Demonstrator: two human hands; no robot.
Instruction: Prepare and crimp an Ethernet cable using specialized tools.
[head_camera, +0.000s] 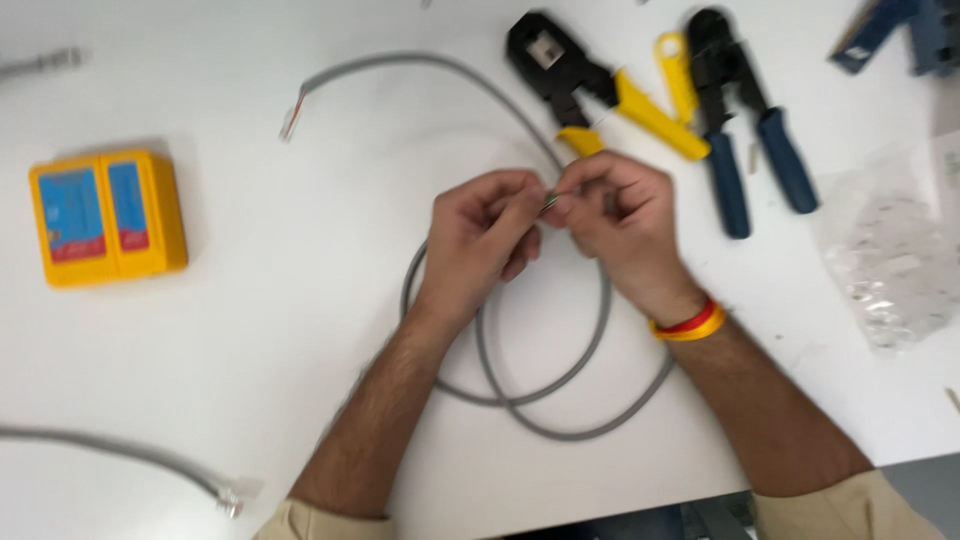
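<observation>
My left hand (485, 235) and my right hand (620, 220) meet over the middle of the white table (250, 330), fingertips pinched together on the end of a grey network cable (545, 400). Thin coloured wires show between the fingertips. The cable loops on the table beneath my wrists and runs up to a stripped far end (292, 118) at the upper left. My right wrist wears a red and yellow band (690, 323).
A yellow cable tester (108, 215) lies at the left. Black and yellow crimping pliers (590, 85), a yellow stripper (676, 75) and blue-handled pliers (745, 125) lie at the back. A clear bag of connectors (885, 260) sits right. Another cable with a plug (225, 495) lies bottom left.
</observation>
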